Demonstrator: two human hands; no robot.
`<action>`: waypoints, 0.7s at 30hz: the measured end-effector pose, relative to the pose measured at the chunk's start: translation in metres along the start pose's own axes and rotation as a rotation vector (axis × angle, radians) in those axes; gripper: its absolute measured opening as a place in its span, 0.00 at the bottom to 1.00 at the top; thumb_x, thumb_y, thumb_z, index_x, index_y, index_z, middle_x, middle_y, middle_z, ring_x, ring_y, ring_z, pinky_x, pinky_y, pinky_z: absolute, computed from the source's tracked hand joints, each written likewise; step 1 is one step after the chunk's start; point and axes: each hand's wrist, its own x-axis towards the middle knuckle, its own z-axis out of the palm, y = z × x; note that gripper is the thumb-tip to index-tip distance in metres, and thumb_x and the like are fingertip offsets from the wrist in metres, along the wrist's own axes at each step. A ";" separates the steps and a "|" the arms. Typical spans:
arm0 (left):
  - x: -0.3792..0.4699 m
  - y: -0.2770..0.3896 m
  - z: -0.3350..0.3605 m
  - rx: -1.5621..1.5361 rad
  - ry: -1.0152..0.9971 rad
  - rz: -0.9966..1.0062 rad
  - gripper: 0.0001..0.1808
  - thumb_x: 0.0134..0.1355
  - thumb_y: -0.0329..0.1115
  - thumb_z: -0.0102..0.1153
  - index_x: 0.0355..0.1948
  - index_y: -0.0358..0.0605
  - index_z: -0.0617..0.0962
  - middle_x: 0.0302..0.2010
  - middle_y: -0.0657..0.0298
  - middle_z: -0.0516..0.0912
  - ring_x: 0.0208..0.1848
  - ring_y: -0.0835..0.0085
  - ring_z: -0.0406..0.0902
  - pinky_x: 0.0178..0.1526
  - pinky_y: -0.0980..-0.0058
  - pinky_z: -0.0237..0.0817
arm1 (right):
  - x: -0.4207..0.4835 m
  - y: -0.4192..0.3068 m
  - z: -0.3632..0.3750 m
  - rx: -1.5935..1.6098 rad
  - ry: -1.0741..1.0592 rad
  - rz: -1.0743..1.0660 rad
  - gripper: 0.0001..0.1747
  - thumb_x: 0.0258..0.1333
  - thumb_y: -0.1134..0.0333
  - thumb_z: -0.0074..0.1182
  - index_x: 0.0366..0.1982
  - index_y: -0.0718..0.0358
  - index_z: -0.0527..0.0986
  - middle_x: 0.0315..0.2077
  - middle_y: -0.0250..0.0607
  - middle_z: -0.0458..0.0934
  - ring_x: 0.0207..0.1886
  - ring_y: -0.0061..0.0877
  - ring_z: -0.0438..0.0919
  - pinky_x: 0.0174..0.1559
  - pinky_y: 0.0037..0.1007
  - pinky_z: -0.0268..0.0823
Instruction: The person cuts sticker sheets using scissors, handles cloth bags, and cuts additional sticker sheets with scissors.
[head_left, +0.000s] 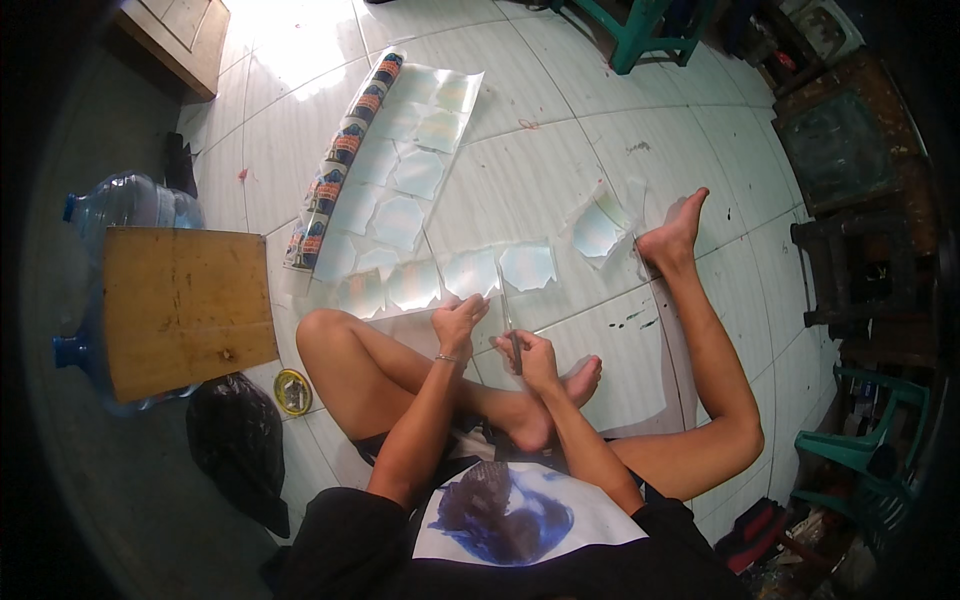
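My left hand (456, 322) pinches the near edge of a clear film strip (471, 271) bearing several pale, ragged-edged printed shapes. In my right hand (536, 358) is a pair of scissors (514, 351) with dark handles; the blades point away from me and reach the strip between its two right-hand shapes. How far apart the blades are cannot be made out. Beyond the strip lies a partly unrolled sheet (409, 165) of the same film, its rolled part (330, 180) showing colourful prints. Separate pieces of film (600, 225) rest on the tiles near my right foot.
A wooden board (187, 307) is at the left by large blue water bottles (142, 201). Near my left knee are a round tin (292, 391) and a black plastic bag (234, 442). Green plastic furniture (637, 37) stands at the far side, and a dark stool (859, 270) at the right.
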 end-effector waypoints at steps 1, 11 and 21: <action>0.000 0.001 0.000 -0.008 -0.007 -0.001 0.08 0.53 0.20 0.59 0.25 0.30 0.71 0.33 0.49 0.78 0.36 0.60 0.81 0.44 0.68 0.78 | 0.001 -0.001 0.000 0.021 -0.006 -0.022 0.14 0.51 0.62 0.63 0.34 0.66 0.78 0.15 0.24 0.70 0.17 0.11 0.65 0.18 0.16 0.56; -0.001 0.004 0.002 -0.023 -0.005 -0.024 0.08 0.54 0.21 0.59 0.25 0.29 0.71 0.33 0.49 0.78 0.36 0.59 0.81 0.45 0.67 0.78 | 0.011 0.000 0.004 0.040 0.022 -0.061 0.19 0.49 0.55 0.65 0.27 0.65 0.79 0.11 0.25 0.67 0.15 0.12 0.63 0.19 0.20 0.54; 0.002 0.003 0.000 -0.008 -0.010 -0.015 0.08 0.53 0.21 0.60 0.26 0.28 0.71 0.34 0.48 0.78 0.37 0.58 0.81 0.45 0.66 0.78 | 0.017 -0.002 0.002 -0.108 0.021 -0.046 0.16 0.50 0.60 0.64 0.33 0.66 0.79 0.14 0.25 0.70 0.16 0.11 0.65 0.18 0.18 0.57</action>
